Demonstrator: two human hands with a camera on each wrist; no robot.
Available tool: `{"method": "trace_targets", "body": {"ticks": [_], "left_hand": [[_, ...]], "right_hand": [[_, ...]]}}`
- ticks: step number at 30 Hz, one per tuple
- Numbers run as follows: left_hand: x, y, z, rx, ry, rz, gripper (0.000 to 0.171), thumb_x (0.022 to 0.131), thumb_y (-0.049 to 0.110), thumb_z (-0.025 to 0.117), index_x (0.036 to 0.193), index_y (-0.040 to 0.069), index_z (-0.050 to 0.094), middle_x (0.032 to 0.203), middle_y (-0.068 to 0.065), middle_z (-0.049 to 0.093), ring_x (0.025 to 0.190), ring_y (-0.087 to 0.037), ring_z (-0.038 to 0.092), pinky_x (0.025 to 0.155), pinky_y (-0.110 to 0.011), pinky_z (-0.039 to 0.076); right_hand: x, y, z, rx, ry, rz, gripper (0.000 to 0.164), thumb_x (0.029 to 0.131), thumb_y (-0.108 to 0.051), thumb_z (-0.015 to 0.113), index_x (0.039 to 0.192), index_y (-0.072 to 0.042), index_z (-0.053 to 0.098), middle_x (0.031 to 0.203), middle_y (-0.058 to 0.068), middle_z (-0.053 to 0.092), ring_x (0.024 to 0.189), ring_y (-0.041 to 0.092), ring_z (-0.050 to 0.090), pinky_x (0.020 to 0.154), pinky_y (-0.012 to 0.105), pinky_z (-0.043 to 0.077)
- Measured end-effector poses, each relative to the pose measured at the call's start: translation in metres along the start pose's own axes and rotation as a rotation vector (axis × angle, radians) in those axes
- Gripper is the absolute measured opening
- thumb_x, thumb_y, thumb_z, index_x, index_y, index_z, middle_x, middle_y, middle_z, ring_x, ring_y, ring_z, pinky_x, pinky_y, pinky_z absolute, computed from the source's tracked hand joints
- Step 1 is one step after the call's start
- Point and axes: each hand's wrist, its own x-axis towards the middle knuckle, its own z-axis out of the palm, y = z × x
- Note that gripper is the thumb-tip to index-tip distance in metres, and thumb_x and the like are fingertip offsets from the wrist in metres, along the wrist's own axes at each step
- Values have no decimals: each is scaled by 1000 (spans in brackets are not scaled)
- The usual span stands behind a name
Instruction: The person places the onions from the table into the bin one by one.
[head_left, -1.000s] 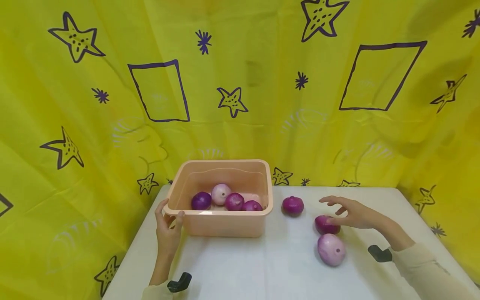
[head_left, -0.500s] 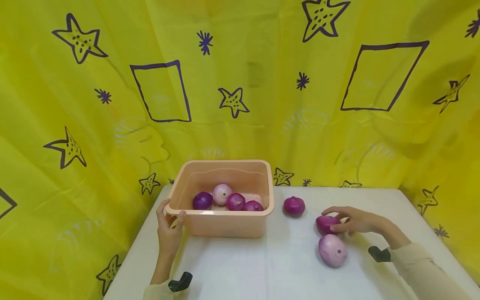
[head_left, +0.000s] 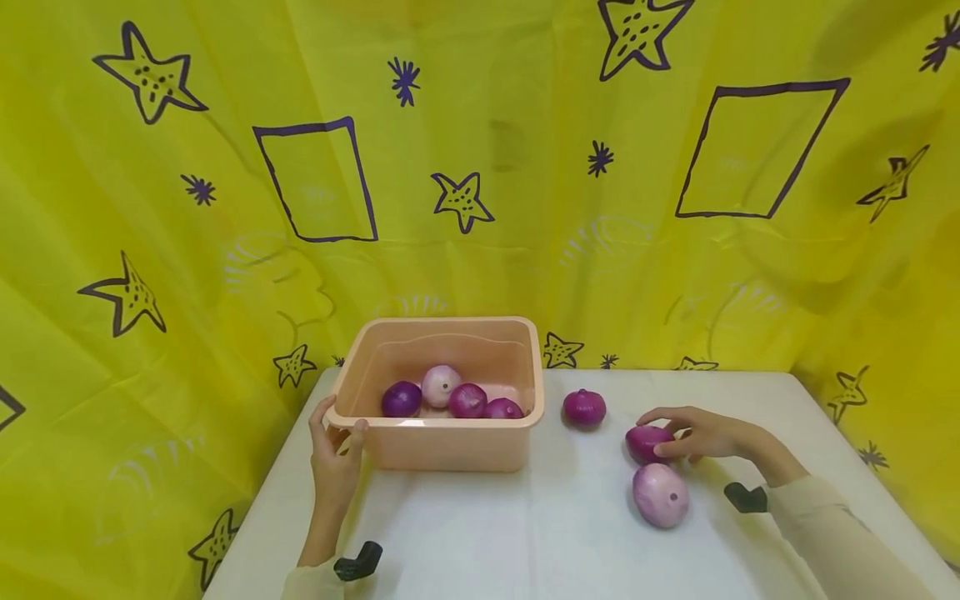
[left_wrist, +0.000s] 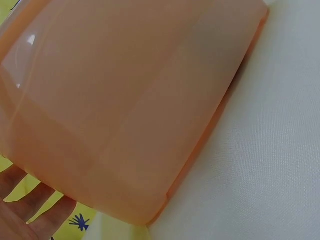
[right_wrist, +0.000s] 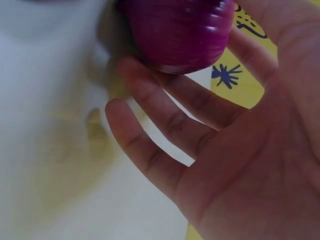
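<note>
My right hand (head_left: 708,435) grips a red onion (head_left: 647,445) on the table, its thumb on the near side and fingers across the far side. In the right wrist view that onion (right_wrist: 180,35) shows deep purple and glossy between thumb and curled fingers. At the left, my left hand (head_left: 335,471) holds the near left corner of a peach plastic bin (head_left: 450,450), thumb on the front and fingers along the side. The bin's smooth wall (left_wrist: 120,110) fills most of the left wrist view. Several onions, including a purple one (head_left: 401,400) and a pale one (head_left: 440,386), lie inside.
A pale pinkish onion (head_left: 660,496) lies just in front of the gripped one. Another red onion (head_left: 584,408) sits between the bin and my right hand. Behind the white table (head_left: 480,533) hangs a yellow curtain (head_left: 480,275) with drawn stars.
My right hand has come down onto the red onion, and its fingers have closed around it. My left hand and the bin stay as they were.
</note>
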Motion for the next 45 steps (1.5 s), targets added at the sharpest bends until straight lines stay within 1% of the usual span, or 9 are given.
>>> {"method": "trace_targets", "body": {"ticks": [9, 16, 19, 23, 25, 31, 36, 39, 45], "left_hand": [[0, 1, 0, -22, -2, -3, 66, 102, 20, 63, 157, 21, 27, 161, -18, 36, 129, -46, 53, 82, -9, 50], [2, 1, -1, -26, -10, 3, 68, 101, 18, 63, 158, 20, 26, 162, -18, 35, 127, -47, 54, 80, -11, 51], [2, -1, -1, -18, -11, -2, 69, 101, 18, 63, 159, 20, 25, 162, -19, 34, 127, -47, 55, 80, -12, 51], [1, -1, -1, -17, -9, -14, 69, 101, 18, 63, 159, 20, 25, 162, -19, 36, 126, -46, 55, 79, -12, 52], [0, -1, 0, -21, -9, -20, 69, 101, 17, 63, 158, 20, 26, 161, -19, 36, 127, -47, 55, 79, -12, 52], [2, -2, 1, -11, -8, -32, 67, 102, 14, 61, 158, 14, 24, 161, -23, 33, 129, -51, 51, 79, -10, 50], [1, 0, 0, -12, -2, -22, 67, 101, 14, 62, 158, 16, 26, 161, -21, 35, 127, -50, 54, 79, -12, 51], [0, 1, -1, -22, -1, -10, 68, 101, 16, 64, 158, 19, 27, 161, -19, 36, 128, -49, 54, 78, -12, 52], [-1, 4, -1, -34, 0, 1, 67, 101, 16, 64, 157, 19, 28, 160, -20, 37, 129, -49, 53, 78, -10, 52]], "right_hand": [[2, -2, 1, 10, -6, 7, 48, 97, -21, 71, 141, -10, 55, 116, 16, 65, 95, 30, 62, 74, 47, 56], [4, -4, -2, 26, -19, -14, 48, 98, -18, 70, 142, -9, 54, 123, 19, 63, 95, 30, 61, 72, 42, 57], [5, -6, -4, 25, -19, 10, 47, 97, -17, 71, 141, -10, 55, 125, 19, 62, 94, 30, 60, 72, 42, 57], [5, -12, -9, -26, -3, 48, 47, 94, -18, 74, 138, -14, 57, 128, 20, 59, 97, 31, 59, 75, 45, 56], [5, -16, -13, -54, 11, 42, 48, 93, -18, 75, 137, -15, 58, 131, 21, 57, 100, 32, 61, 76, 46, 56], [4, -33, -28, -120, 113, -37, 49, 92, -22, 77, 136, -12, 58, 131, 22, 58, 99, 30, 65, 79, 39, 57], [3, -51, -41, -156, 259, -134, 52, 91, -21, 79, 137, -10, 58, 129, 20, 61, 97, 26, 63, 77, 30, 57], [1, -63, -49, -191, 348, -185, 53, 91, -19, 80, 138, -8, 58, 125, 17, 63, 96, 27, 62, 74, 30, 58], [-2, -86, -67, -265, 475, -197, 56, 90, -21, 81, 140, -9, 58, 128, 17, 62, 101, 35, 63, 71, 30, 59]]}}
